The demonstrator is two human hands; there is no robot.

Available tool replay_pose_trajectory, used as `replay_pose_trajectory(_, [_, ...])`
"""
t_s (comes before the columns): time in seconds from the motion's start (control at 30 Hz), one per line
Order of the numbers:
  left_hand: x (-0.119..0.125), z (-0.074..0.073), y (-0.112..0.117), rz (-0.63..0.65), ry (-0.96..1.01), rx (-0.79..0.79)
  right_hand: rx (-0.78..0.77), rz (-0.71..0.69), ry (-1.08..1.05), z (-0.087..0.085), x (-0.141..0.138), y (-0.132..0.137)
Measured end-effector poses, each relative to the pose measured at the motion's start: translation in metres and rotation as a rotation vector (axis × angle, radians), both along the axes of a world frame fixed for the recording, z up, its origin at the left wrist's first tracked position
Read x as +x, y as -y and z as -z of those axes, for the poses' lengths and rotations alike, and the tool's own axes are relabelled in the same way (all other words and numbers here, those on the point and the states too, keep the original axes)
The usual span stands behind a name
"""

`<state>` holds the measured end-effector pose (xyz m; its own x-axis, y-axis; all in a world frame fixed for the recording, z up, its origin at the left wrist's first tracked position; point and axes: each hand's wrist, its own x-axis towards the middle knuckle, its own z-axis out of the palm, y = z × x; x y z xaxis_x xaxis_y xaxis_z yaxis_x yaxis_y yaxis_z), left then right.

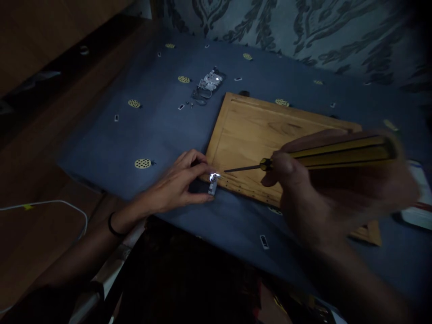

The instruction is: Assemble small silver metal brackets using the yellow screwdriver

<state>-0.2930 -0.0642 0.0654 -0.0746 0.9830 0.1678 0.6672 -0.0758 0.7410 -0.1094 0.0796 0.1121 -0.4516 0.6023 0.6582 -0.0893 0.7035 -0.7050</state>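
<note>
My left hand (180, 182) pinches a small shiny metal hinge (213, 183) against the near left corner of a wooden cabinet door (256, 130) that lies flat on a blue cloth. My right hand (303, 189) is closed round a screwdriver (324, 155) with a yellow and black handle. Its thin shaft points left, and the tip hovers just right of the hinge, over a row of small holes in the wood. The right hand is blurred and close to the camera.
A blue cloth (162, 130) with yellow pineapple prints covers the table. A heap of metal hinge parts (207, 84) lies at the back, with small screws scattered about. A patterned curtain hangs behind. A white cable (50, 204) runs over the brown floor at left.
</note>
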Motion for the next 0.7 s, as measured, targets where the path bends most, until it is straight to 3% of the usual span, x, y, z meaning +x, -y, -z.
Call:
replay_pose_trajectory(0.07, [0.000, 0.001, 0.000, -0.001, -0.003, 0.014, 0.065, 0.009, -0.019, 0.003, -0.008, 0.000])
replay_pose_trajectory(0.7, [0.000, 0.003, 0.001, 0.014, -0.027, 0.049, -0.008, -0.054, 0.091, 0.011, -0.009, 0.004])
